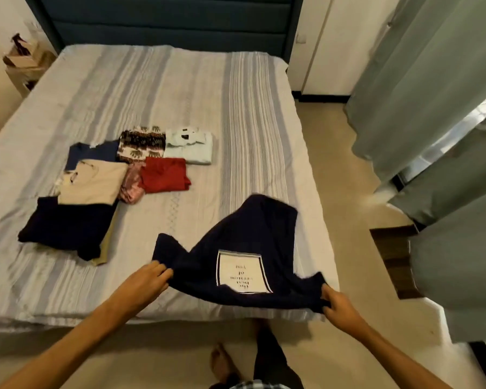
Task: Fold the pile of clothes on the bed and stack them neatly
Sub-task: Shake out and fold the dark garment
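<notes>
A navy T-shirt with a white printed patch lies partly lifted over the near right part of the striped bed. My left hand pinches its near left edge. My right hand grips its near right corner. Further left on the bed sit folded clothes: a dark navy piece, a beige one on top of it, a blue one, an elephant-print piece, a pale shirt, a red one and a pink one.
A dark padded headboard stands at the far end. Green curtains hang to the right, close to the bed's right side, with tiled floor between. A cluttered shelf sits at the far left. My bare foot is on the floor below.
</notes>
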### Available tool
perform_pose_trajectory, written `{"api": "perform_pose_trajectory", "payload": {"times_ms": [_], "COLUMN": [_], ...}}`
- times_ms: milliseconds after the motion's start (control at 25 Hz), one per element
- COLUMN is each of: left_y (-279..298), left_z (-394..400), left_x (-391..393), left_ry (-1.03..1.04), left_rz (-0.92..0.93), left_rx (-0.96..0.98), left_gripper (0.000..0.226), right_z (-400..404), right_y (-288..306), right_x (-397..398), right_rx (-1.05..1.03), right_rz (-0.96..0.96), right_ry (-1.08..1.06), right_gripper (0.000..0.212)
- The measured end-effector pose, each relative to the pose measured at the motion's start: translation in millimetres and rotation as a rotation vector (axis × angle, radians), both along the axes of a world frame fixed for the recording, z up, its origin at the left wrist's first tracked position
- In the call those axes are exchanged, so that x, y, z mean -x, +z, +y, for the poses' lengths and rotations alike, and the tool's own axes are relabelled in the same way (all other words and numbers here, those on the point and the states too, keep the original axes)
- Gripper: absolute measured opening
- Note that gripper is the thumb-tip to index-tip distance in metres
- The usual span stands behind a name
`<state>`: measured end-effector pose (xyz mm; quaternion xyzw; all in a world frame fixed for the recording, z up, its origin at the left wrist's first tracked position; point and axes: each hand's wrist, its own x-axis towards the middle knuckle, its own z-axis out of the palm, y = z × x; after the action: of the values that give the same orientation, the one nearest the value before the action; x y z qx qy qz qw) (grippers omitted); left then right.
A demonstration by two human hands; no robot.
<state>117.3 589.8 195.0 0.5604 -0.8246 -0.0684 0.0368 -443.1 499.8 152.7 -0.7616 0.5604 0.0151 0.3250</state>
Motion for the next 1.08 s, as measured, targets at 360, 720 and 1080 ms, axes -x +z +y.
{"api": "perform_pose_trajectory", "payload": {"times_ms": [360,720,1080], "left_y": [68.2,213.5,164.1], "left_z": [-60.0,-113.5,-50.6], "left_x": [-13.0,-7.7,-35.8], "left_ry": [0.539,0.195,0.050], "left_rz": [0.429,0.249,0.481], "left_rx": [0.131,0.431,-0.607], "left_gripper": [0.021,0.010,0.036], "right_z": [-122.9,-192.0,-82.1], "right_y": [98.9,200.3,153.4], "right_x": [-47.4,-25.0,42.5], "right_rx": [0.447,0.510,-0.318], "right_rz": [0.001,0.360,-0.091], "right_ry": [-0.264,-0.197,-0.243], "right_gripper": [0.018,0.017,0.028]}}
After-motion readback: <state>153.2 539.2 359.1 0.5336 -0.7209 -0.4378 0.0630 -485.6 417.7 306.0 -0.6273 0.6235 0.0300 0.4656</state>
